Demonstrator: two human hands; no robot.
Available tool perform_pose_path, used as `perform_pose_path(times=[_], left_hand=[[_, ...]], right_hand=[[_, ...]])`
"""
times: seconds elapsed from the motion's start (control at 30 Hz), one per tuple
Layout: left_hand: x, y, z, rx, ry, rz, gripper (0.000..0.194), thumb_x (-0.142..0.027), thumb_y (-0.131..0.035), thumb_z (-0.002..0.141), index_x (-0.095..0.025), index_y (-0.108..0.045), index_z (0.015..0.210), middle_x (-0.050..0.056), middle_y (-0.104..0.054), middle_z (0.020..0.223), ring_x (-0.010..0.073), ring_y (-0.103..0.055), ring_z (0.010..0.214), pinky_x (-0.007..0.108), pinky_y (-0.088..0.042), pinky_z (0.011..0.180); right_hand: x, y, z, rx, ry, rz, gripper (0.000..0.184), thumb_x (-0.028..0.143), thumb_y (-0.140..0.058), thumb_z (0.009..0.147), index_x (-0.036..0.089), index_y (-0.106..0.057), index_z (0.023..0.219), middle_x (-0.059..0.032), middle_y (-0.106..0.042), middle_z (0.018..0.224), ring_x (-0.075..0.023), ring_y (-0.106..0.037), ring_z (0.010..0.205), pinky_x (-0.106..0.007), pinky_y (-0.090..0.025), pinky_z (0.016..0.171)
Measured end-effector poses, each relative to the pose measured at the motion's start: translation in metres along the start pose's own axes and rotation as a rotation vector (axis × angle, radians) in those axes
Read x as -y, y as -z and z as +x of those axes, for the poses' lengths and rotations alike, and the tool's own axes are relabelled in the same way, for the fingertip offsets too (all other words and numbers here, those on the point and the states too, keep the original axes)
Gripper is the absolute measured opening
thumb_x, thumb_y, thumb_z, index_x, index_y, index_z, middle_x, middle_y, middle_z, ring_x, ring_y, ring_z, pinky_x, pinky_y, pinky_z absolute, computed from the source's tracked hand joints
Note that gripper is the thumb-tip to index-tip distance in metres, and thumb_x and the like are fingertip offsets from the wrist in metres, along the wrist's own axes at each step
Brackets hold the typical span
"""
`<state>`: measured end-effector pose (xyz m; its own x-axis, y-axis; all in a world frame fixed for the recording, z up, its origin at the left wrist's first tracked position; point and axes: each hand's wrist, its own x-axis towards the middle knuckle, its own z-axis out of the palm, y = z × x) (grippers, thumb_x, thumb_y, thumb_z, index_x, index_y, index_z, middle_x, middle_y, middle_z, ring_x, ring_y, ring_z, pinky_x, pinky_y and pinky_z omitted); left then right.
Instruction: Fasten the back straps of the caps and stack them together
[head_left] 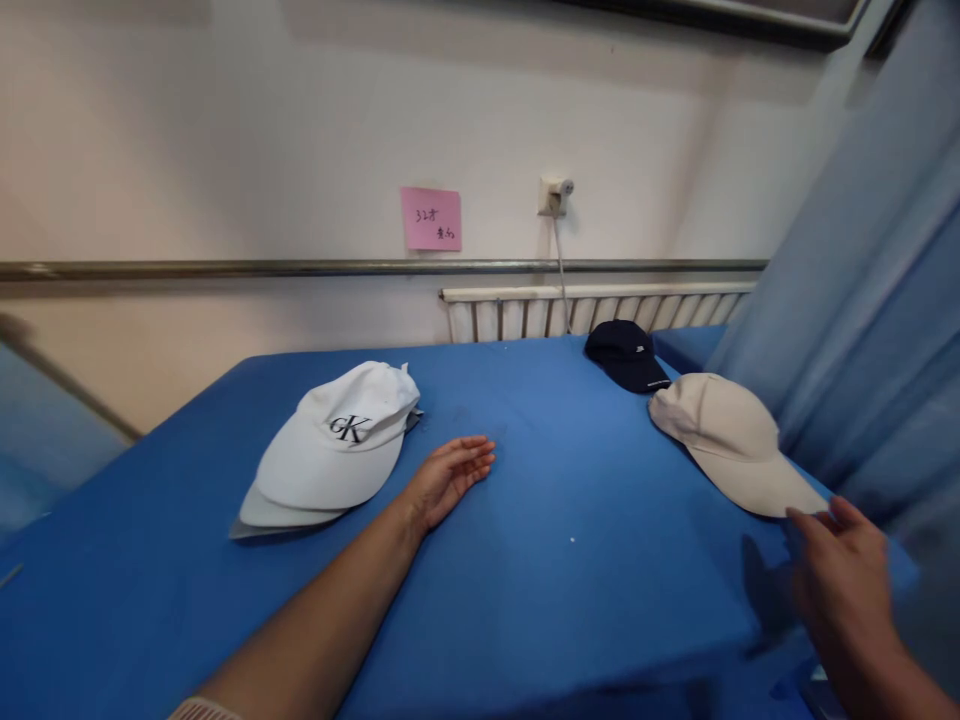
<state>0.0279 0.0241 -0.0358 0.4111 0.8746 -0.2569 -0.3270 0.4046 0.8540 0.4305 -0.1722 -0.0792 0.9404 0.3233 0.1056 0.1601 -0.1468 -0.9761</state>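
My left hand (454, 478) rests on the blue table surface (570, 600) with its fingers stretched out and nothing in it. Just left of it lies a stack of caps, the top one a white cap (346, 435) with a black monogram; only the brims of the lower caps show. At the right edge, my right hand (847, 560) has its thumb and fingers at the brim tip of a beige cap (731, 435), pinching it. Behind the beige cap sits a dark navy cap (624, 352).
A blue curtain (862, 300) hangs along the right side. At the back are a white wall with a metal rail (300, 268), a radiator (517, 315), a socket with a plug and cord (555, 196), and a pink note (432, 219).
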Motion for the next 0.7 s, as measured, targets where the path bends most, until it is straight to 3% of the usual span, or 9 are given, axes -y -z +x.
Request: perform_pose_path(times=[0.03,0.1,0.23,0.33,0.43,0.5,0.57,0.63,0.7], left_hand=[[0.002,-0.001,-0.001,-0.001,-0.007,0.028,0.024,-0.010,-0.069,0.075,-0.011,-0.064,0.098,0.013,-0.070,0.104,0.0168,-0.069,0.086,0.026,-0.055,0.077],[0.008,-0.003,-0.002,0.013,-0.024,0.095,0.024,-0.011,-0.069,0.075,-0.012,-0.063,0.098,0.012,-0.070,0.103,0.0150,-0.068,0.083,0.026,-0.054,0.076],[0.021,-0.007,-0.001,0.000,-0.113,0.306,0.021,-0.009,-0.064,0.074,-0.012,-0.062,0.095,0.010,-0.071,0.098,0.0128,-0.067,0.075,0.025,-0.053,0.071],[0.018,-0.005,-0.005,-0.121,-0.365,0.579,0.016,-0.010,-0.056,0.077,-0.014,-0.062,0.092,0.008,-0.071,0.091,0.0128,-0.066,0.070,0.027,-0.053,0.069],[-0.011,0.005,-0.018,-0.324,-0.724,0.944,0.021,-0.014,-0.052,0.081,-0.017,-0.064,0.098,0.007,-0.070,0.094,0.0164,-0.066,0.082,0.032,-0.052,0.081],[-0.041,0.018,-0.031,-0.553,-0.931,1.152,0.026,-0.015,-0.052,0.081,-0.017,-0.063,0.104,0.009,-0.068,0.104,0.0208,-0.064,0.098,0.037,-0.047,0.094],[-0.071,0.035,-0.046,-0.843,-0.976,1.292,0.034,-0.017,-0.055,0.080,-0.015,-0.059,0.113,0.013,-0.063,0.119,0.0264,-0.055,0.116,0.042,-0.038,0.103],[-0.094,0.053,-0.058,-1.084,-0.814,1.374,0.043,-0.029,-0.063,0.078,-0.015,-0.055,0.118,0.017,-0.057,0.129,0.0345,-0.047,0.125,0.051,-0.029,0.107],[-0.108,0.070,-0.067,-1.165,-0.597,1.336,0.060,-0.045,-0.075,0.067,-0.014,-0.055,0.115,0.022,-0.056,0.127,0.0445,-0.042,0.126,0.058,-0.026,0.105]], right_hand=[[0.010,-0.006,-0.014,0.013,0.009,-0.040,0.072,0.043,-0.068,0.068,0.024,-0.049,0.134,-0.0191,-0.050,0.134,-0.0399,-0.049,0.124,-0.058,-0.039,0.103],[0.034,-0.028,-0.044,0.174,0.111,0.022,0.064,0.044,-0.066,0.070,0.033,-0.050,0.132,-0.0095,-0.046,0.142,-0.0339,-0.047,0.128,-0.053,-0.036,0.106],[0.079,-0.106,-0.100,0.584,0.345,0.119,0.041,0.036,-0.059,0.075,0.028,-0.058,0.115,-0.0070,-0.041,0.144,-0.0282,-0.043,0.129,-0.049,-0.039,0.103],[0.083,-0.177,-0.133,0.774,0.411,0.191,0.036,0.027,-0.055,0.074,0.022,-0.058,0.110,-0.0128,-0.042,0.139,-0.0247,-0.053,0.117,-0.042,-0.049,0.090],[0.065,-0.228,-0.152,0.892,0.397,0.092,0.031,0.017,-0.051,0.073,0.019,-0.059,0.103,-0.0144,-0.051,0.127,-0.0165,-0.062,0.085,-0.038,-0.051,0.083],[0.051,-0.242,-0.155,0.983,0.469,0.015,0.027,0.014,-0.052,0.072,0.019,-0.060,0.098,-0.0117,-0.055,0.121,-0.0134,-0.061,0.076,-0.036,-0.050,0.082],[0.041,-0.243,-0.152,1.087,0.522,0.019,0.025,0.014,-0.052,0.074,0.020,-0.061,0.097,-0.0090,-0.059,0.116,-0.0128,-0.060,0.075,-0.033,-0.050,0.079],[0.036,-0.237,-0.146,1.169,0.516,0.037,0.025,0.015,-0.051,0.076,0.020,-0.060,0.099,-0.0062,-0.062,0.104,-0.0131,-0.060,0.075,-0.031,-0.049,0.075],[0.035,-0.231,-0.141,1.217,0.478,0.027,0.025,0.015,-0.052,0.077,0.020,-0.061,0.100,-0.0032,-0.063,0.091,-0.0134,-0.059,0.074,-0.030,-0.048,0.073]])
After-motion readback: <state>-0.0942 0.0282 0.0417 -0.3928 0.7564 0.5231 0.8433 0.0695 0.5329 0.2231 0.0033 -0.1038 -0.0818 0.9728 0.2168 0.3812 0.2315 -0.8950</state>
